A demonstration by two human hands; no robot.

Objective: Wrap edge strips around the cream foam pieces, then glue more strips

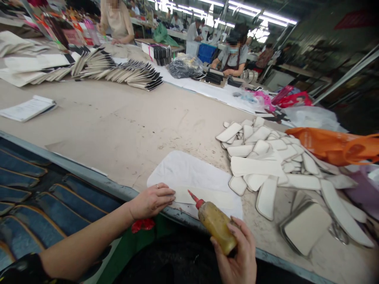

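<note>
My right hand (pixel 238 248) is wrapped round a squeeze bottle (pixel 217 227) with yellowish-brown contents and a red nozzle. The bottle is tilted, its tip pointing up and left just above a long off-white strip (pixel 204 197). At the strip's left end my left hand (pixel 155 200) grips it, fingers together on top and the thumb hidden. The strip lies on a white sheet (pixel 183 169) with rounded corners, by the table's front edge. Right of the sheet is a loose pile of white, dark-edged pieces (pixel 257 167).
Fanned stacks of pale, dark-edged pieces (pixel 118 71) and a notepad (pixel 28 107) lie on the left of the table (pixel 112 118). An orange bag (pixel 325 146) is at the right. Blue panels (pixel 71 213) stand below the left edge. Co-workers sit or stand beyond.
</note>
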